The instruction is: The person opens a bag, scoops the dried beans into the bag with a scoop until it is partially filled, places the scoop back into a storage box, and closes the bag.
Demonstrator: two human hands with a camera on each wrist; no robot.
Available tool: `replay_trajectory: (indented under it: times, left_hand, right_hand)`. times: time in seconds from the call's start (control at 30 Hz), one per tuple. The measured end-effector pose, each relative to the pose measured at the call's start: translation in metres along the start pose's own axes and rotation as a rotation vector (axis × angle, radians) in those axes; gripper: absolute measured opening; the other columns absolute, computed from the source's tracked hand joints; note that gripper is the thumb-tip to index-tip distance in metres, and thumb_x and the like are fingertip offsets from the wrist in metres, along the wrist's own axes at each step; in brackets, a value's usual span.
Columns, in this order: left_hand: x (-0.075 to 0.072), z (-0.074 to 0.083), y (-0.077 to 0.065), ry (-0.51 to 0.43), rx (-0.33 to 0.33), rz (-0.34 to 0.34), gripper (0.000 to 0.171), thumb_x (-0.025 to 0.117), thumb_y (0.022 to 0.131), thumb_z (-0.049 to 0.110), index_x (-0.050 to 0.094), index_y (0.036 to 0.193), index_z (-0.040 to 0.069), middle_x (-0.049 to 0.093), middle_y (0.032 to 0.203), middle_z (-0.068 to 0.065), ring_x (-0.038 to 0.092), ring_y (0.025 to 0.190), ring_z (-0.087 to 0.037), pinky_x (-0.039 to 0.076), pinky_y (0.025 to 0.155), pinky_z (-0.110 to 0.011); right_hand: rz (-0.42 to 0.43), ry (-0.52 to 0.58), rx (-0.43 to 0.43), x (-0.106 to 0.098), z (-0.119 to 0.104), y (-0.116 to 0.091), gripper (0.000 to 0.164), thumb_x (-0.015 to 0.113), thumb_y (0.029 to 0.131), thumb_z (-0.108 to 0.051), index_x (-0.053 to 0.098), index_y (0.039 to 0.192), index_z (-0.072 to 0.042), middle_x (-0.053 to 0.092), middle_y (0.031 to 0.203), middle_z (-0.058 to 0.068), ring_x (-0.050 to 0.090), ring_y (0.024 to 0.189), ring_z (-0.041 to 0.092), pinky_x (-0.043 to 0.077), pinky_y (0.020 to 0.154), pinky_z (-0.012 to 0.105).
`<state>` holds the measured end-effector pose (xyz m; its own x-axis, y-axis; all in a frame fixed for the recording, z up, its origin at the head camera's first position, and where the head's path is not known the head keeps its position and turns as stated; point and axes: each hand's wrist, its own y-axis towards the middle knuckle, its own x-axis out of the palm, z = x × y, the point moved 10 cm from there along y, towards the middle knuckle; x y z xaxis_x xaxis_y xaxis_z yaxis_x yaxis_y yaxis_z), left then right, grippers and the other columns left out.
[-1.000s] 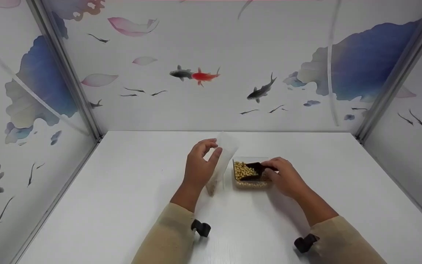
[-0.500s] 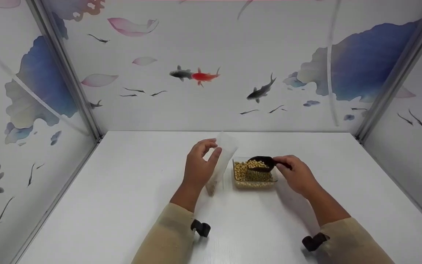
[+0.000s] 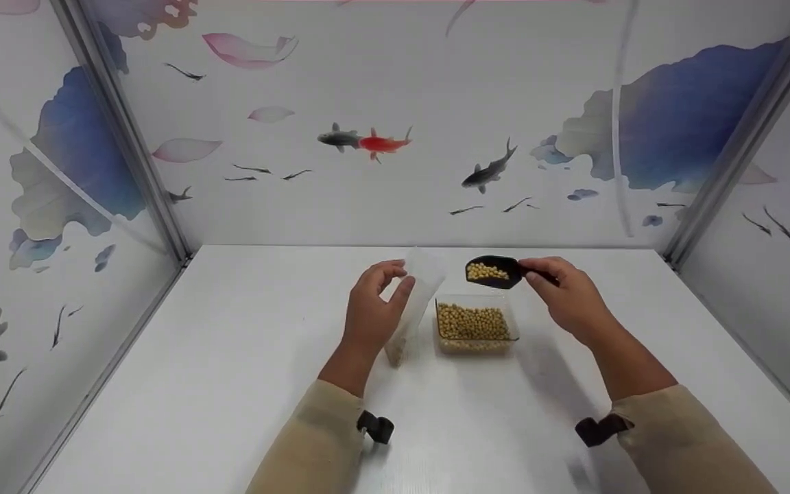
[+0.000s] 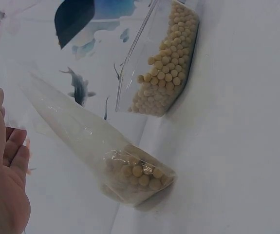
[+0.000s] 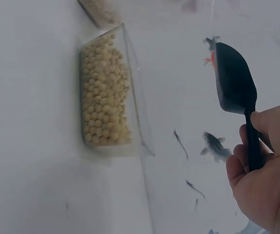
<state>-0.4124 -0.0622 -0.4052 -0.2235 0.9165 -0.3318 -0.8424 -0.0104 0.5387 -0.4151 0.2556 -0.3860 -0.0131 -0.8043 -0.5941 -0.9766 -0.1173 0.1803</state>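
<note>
My left hand holds a translucent plastic bag near its top between thumb and fingers. The bag stands on the table, and in the left wrist view a small heap of round yellow beans lies at its bottom. By its handle, my right hand grips a black scoop, raised above and behind the clear container. Yellow beans lie in the scoop's bowl. The clear rectangular container, right of the bag, holds many of the same beans.
A white table carries the bag and the container. Behind it rises a white back panel printed with fish and petals. Metal posts mark the corners, with printed side panels left and right.
The scoop has come up out of the container with beans in it, moving up and slightly right with my right hand. My left hand and the bag have stayed in place.
</note>
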Motion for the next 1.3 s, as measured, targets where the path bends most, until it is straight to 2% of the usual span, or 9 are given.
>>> replay_trajectory:
  times: [0.3, 0.5, 0.73, 0.97, 1.3]
  left_hand:
    - [0.000, -0.001, 0.001, -0.001, -0.021, 0.000, 0.027, 0.067, 0.107, 0.041, 0.070, 0.122, 0.018, 0.068, 0.143, 0.005, 0.061, 0.141, -0.015, 0.052, 0.120, -0.031]
    - [0.002, -0.003, 0.001, 0.008, -0.062, 0.004, 0.024, 0.068, 0.107, 0.036, 0.070, 0.123, 0.019, 0.068, 0.143, 0.006, 0.060, 0.142, -0.014, 0.051, 0.120, -0.034]
    - [0.000, 0.002, 0.000, -0.007, -0.017, -0.005, 0.032, 0.067, 0.107, 0.042, 0.070, 0.123, 0.014, 0.068, 0.142, 0.002, 0.061, 0.140, -0.016, 0.051, 0.120, -0.028]
    - [-0.002, 0.003, 0.000, -0.020, -0.010, -0.002, 0.029, 0.069, 0.106, 0.037, 0.071, 0.122, 0.013, 0.068, 0.142, 0.001, 0.062, 0.139, -0.017, 0.052, 0.119, -0.030]
    - [0.000, 0.003, 0.000, 0.000, 0.001, -0.007, 0.022, 0.064, 0.109, 0.033, 0.071, 0.119, 0.014, 0.069, 0.140, 0.002, 0.063, 0.138, -0.015, 0.052, 0.119, -0.027]
  right_hand:
    - [-0.004, -0.014, -0.079, 0.002, -0.056, 0.015, 0.036, 0.056, 0.114, -0.026, 0.065, 0.146, -0.012, 0.059, 0.147, 0.013, 0.060, 0.136, 0.032, 0.052, 0.117, 0.051]
    - [-0.035, -0.075, -0.119, 0.015, -0.078, 0.024, 0.034, 0.054, 0.114, -0.022, 0.066, 0.144, -0.011, 0.058, 0.144, 0.014, 0.060, 0.131, 0.031, 0.055, 0.111, 0.049]
    - [-0.031, -0.221, -0.226, 0.022, -0.098, 0.029, 0.034, 0.054, 0.113, -0.017, 0.066, 0.144, -0.008, 0.061, 0.137, 0.015, 0.056, 0.130, 0.034, 0.055, 0.108, 0.054]
    - [-0.012, -0.285, -0.256, 0.024, -0.105, 0.026, 0.030, 0.057, 0.112, -0.014, 0.069, 0.139, -0.006, 0.063, 0.133, 0.014, 0.053, 0.129, 0.034, 0.052, 0.109, 0.056]
    - [0.015, -0.265, -0.283, 0.019, -0.099, 0.020, 0.030, 0.057, 0.111, -0.012, 0.070, 0.137, -0.005, 0.064, 0.130, 0.016, 0.054, 0.127, 0.036, 0.053, 0.107, 0.056]
